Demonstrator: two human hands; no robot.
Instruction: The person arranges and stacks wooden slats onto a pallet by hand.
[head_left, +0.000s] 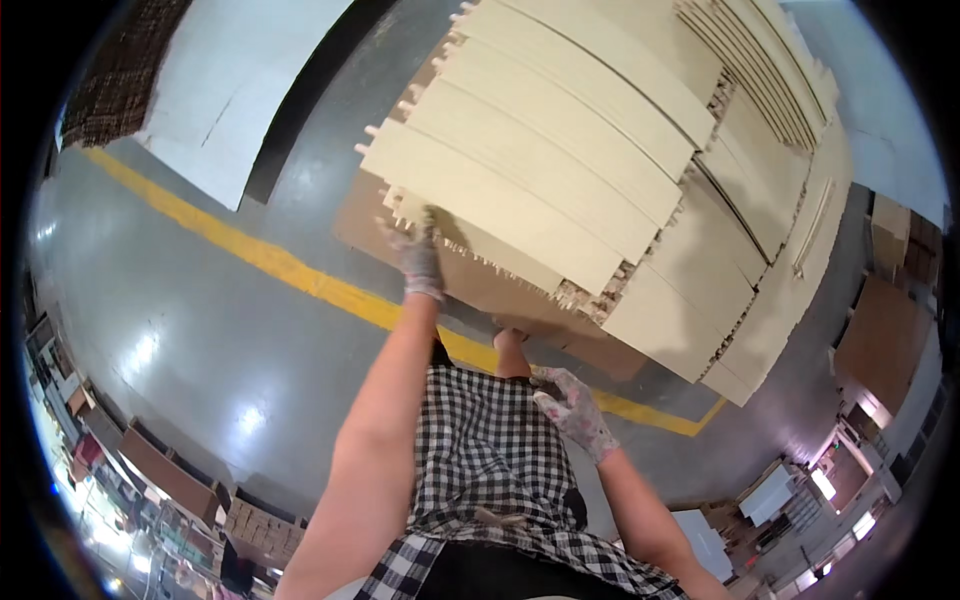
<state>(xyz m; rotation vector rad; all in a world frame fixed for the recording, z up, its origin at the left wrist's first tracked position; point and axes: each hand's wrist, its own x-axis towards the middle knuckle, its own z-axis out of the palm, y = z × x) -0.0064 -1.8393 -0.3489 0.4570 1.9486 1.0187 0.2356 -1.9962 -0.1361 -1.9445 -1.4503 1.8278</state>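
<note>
A large stack of cream boards [520, 150] rises in front of me, with peg-like bits sticking out along its left ends. My left hand [417, 258], in a patterned glove, reaches to the stack's near left corner. Its fingers look apart and slightly blurred; whether they touch the board edges I cannot tell. Beside my checked apron [490, 430], my right hand [575, 410] hangs in a light flowered glove, its fingers spread and holding nothing. It is well short of the boards.
Under the stack lies a brown sheet [590, 345] that juts out toward me. A yellow floor line [270, 260] runs between me and the stack. At the upper left stands a white panel [235, 90]. Brown cartons [262, 530] sit at the lower left.
</note>
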